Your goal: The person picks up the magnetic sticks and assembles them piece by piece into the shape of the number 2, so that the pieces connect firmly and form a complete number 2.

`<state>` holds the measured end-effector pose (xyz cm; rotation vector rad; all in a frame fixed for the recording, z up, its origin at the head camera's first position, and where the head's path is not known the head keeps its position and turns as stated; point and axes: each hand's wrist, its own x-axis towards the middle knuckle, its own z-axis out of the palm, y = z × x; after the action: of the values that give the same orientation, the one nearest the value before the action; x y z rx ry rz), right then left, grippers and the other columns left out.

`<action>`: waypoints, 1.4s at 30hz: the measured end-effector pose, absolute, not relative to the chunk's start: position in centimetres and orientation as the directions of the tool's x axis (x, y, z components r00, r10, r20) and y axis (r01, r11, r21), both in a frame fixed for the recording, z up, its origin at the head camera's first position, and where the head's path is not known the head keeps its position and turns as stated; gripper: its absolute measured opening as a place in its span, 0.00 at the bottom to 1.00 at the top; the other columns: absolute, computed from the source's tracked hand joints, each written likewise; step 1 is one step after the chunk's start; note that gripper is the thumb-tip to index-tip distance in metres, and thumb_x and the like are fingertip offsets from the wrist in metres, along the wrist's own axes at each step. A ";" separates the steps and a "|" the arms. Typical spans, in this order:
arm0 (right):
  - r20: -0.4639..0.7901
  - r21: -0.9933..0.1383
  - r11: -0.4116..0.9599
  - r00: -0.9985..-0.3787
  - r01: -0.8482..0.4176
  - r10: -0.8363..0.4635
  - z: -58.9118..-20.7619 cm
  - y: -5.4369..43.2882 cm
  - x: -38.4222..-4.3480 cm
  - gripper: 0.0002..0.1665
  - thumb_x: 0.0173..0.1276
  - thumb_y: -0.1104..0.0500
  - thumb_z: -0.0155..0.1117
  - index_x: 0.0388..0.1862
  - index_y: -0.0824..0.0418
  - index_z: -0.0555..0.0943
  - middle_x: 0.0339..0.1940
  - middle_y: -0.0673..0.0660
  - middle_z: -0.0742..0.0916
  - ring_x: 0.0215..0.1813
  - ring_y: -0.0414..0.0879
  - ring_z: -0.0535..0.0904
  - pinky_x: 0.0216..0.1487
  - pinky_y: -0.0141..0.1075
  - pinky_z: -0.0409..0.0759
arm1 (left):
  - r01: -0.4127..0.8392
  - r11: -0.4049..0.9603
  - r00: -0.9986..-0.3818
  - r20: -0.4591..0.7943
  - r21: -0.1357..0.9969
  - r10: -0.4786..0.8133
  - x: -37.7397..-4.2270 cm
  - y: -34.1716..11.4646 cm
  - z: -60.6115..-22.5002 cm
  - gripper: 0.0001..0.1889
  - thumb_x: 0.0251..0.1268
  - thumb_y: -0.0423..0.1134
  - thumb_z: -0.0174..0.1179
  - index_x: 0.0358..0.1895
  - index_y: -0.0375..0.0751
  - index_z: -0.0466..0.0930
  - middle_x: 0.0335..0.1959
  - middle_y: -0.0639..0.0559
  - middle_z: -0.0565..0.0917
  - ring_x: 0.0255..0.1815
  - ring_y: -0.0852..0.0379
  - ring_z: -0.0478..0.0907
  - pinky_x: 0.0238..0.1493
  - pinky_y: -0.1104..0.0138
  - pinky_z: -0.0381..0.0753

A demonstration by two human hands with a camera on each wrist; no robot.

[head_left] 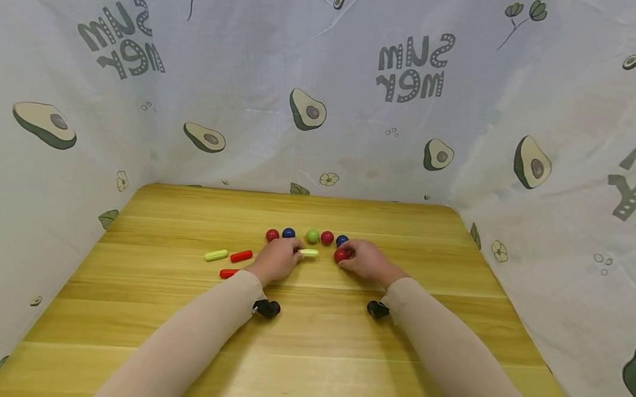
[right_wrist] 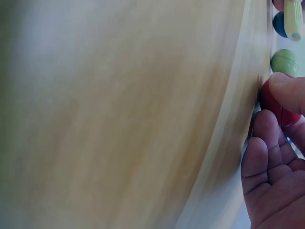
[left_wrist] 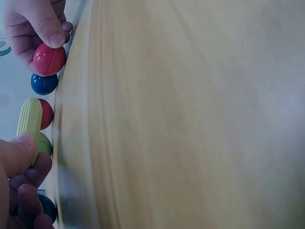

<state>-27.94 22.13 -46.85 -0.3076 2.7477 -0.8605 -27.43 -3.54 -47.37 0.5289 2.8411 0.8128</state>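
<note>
My left hand (head_left: 276, 260) pinches a short ridged pale-yellow stick (head_left: 310, 253) between thumb and fingers, its free end pointing right. Across from it, my right hand (head_left: 367, 262) grips a glossy red ball (head_left: 340, 256) with thumb and fingertips. Just beyond the hands runs a row of balls: a red ball (head_left: 272, 235) and a blue ball (head_left: 288, 232) by the left hand, a green ball (head_left: 313, 236) and another red ball (head_left: 327, 238) in the middle, and a second blue ball (head_left: 342, 240) behind the held one. In the left wrist view the stick (left_wrist: 29, 117) overlaps the red and green balls.
Left of my left hand lie another yellow stick (head_left: 216, 255), a red stick (head_left: 241, 256) and a second red stick (head_left: 229, 273), partly covered by the forearm. The wooden table (head_left: 310, 354) ends at a printed cloth (head_left: 266, 148) at the back and sides.
</note>
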 end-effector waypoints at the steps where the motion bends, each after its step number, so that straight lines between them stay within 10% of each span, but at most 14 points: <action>1: -0.168 -0.581 0.804 -0.949 -0.125 -0.269 -46.8 22.1 -27.8 0.23 0.70 0.57 0.74 0.62 0.63 0.84 0.48 0.57 0.88 0.48 0.48 0.81 0.56 0.44 0.82 | 0.300 0.788 -0.926 -0.034 0.537 0.376 -27.4 -3.4 -47.4 0.17 0.80 0.45 0.60 0.64 0.46 0.83 0.58 0.50 0.88 0.54 0.52 0.84 0.64 0.54 0.82; 42: -0.175 -0.594 0.798 -0.953 -0.099 -0.248 -47.0 20.5 -26.3 0.22 0.70 0.57 0.75 0.60 0.63 0.84 0.46 0.57 0.88 0.45 0.46 0.81 0.53 0.41 0.82 | 0.360 0.756 -0.900 -0.011 0.546 0.436 -27.0 -1.6 -48.4 0.15 0.80 0.43 0.61 0.63 0.46 0.84 0.59 0.49 0.87 0.60 0.49 0.83 0.65 0.54 0.81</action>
<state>-26.29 20.47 -46.98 -0.2695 2.7427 -0.8868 -26.95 -1.64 -48.42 0.6409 2.8134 0.8328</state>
